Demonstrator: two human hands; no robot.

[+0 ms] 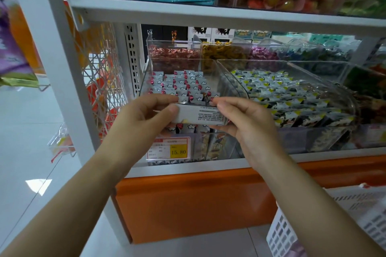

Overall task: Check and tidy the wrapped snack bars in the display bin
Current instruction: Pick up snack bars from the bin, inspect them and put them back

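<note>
The white shelf (208,14) carries a row of clear bins, and the display bin (146,81) at its left end holds the wrapped snack bars (177,85), red-and-white packets standing in tidy rows toward the far side. To its right a second clear bin (344,94) holds dark packets with yellow corners. Below the near wall of the display bin hangs a price tag (169,149).

Over the near edge of the display bin, both hands hold one snack bar (200,115) level, printed back side up. The left hand (146,119) pinches its left end, thumb on top and fingers under; the right hand (240,119) pinches the right end the same way. Each grip is narrow and closed on the wrapper.

The step in hand looks like the check itself: reading the small print on the back. To do it well, the person should keep the pinch light at the sealed ends so the wrapper does not crease, hold the bar flat toward the eyes, then turn it face up and set it into a gap in the near row, aligned with its neighbours.
</note>
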